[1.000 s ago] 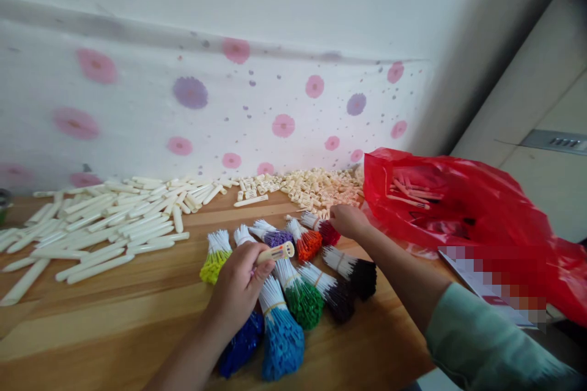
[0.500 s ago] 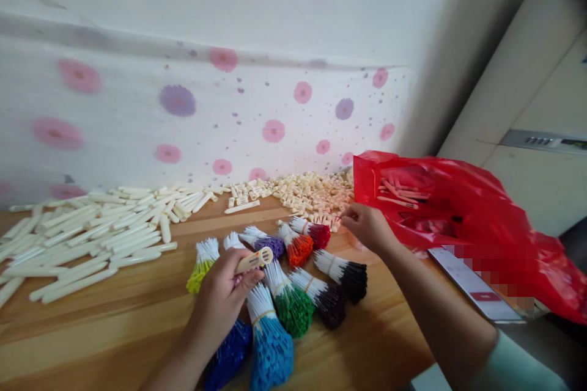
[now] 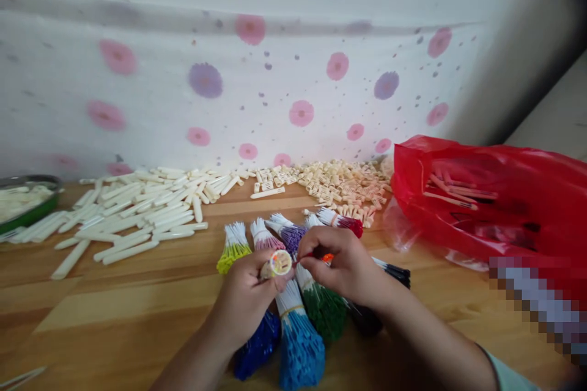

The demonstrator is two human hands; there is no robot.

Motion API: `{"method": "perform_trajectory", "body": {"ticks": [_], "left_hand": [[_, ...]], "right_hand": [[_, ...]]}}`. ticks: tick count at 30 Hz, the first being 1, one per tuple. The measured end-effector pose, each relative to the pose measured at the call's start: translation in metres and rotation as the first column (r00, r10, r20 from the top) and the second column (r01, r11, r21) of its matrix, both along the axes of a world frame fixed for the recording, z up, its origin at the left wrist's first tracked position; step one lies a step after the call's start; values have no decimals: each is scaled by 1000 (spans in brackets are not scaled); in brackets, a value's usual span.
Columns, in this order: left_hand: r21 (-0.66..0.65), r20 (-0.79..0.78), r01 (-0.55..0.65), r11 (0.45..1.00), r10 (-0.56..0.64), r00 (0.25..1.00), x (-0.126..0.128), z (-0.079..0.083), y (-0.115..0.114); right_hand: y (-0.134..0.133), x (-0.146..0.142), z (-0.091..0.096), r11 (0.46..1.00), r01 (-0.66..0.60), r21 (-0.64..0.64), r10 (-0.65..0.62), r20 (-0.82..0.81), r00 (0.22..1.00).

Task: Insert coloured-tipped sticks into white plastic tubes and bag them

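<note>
My left hand (image 3: 250, 284) is closed around a cream pen barrel (image 3: 280, 263), its round open end facing me with small coloured spots inside. Close beside that end, my right hand (image 3: 342, 259) pinches with thumb and fingertips; what it holds is too small to make out. Bundles of pen refills with white stems lie around and below my hands: yellow (image 3: 233, 248), pink (image 3: 265, 233), purple (image 3: 290, 232), red (image 3: 343, 222), light blue (image 3: 300, 342), dark blue (image 3: 257, 348), green (image 3: 325, 311) and black (image 3: 394, 272). My right hand partly covers an orange bundle.
Many white pen barrels (image 3: 137, 208) lie heaped at the left, near a green-rimmed dish (image 3: 34, 211). Small cream parts (image 3: 343, 183) are piled by the wall. A red plastic bag (image 3: 458, 220) with slim sticks inside stands at the right of the wooden table (image 3: 114, 311).
My right hand has moved from the edge of the small cream parts to the end of the pen barrel. My left hand still holds the barrel, now with its end turned towards me. The view has shifted.
</note>
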State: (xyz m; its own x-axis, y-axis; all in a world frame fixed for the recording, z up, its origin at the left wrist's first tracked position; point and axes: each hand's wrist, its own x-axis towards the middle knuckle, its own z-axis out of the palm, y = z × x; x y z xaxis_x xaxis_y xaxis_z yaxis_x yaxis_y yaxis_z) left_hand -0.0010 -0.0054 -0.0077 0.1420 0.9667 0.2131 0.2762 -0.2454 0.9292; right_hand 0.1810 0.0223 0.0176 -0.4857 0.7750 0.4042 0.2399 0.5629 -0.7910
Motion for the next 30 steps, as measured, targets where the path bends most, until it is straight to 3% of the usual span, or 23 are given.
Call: {"method": "perform_trajectory", "body": {"ticks": [2, 5, 8, 11, 13, 16, 25, 28, 30], "left_hand": [[-84, 89, -17, 996, 25, 996, 1, -1, -2], [-157, 179, -34, 987, 62, 982, 1, -7, -3], [-208, 284, -34, 977, 94, 954, 0, -16, -2], [-225, 335, -35, 974, 111, 936, 0, -22, -1], [-221, 352, -29, 975, 107, 930, 1, -22, 0], [-226, 379, -11, 974, 98, 920, 4, -21, 1], [-210, 400, 80, 974, 11, 916, 6, -21, -2], [-136, 349, 102, 985, -49, 936, 3, -19, -1], [-49, 247, 50, 998, -36, 968, 0, -17, 2]], "right_hand": [[0, -3, -8, 996, 2, -91, -16, -159, 987], [-2, -6, -17, 967, -92, -237, -5, -378, 926], [-4, -7, -21, 953, -138, -271, -8, -476, 879], [-6, -7, -20, 994, 13, -110, -56, -402, 914], [-7, -7, -20, 995, 97, 21, -85, -334, 939], [-6, -8, -19, 985, 137, 102, -100, -303, 948], [-1, -8, -22, 998, 16, 60, 10, -407, 914], [-6, -5, -15, 996, -44, 78, 69, -360, 930], [-13, 2, -5, 995, -61, 76, 83, -329, 941]]}}
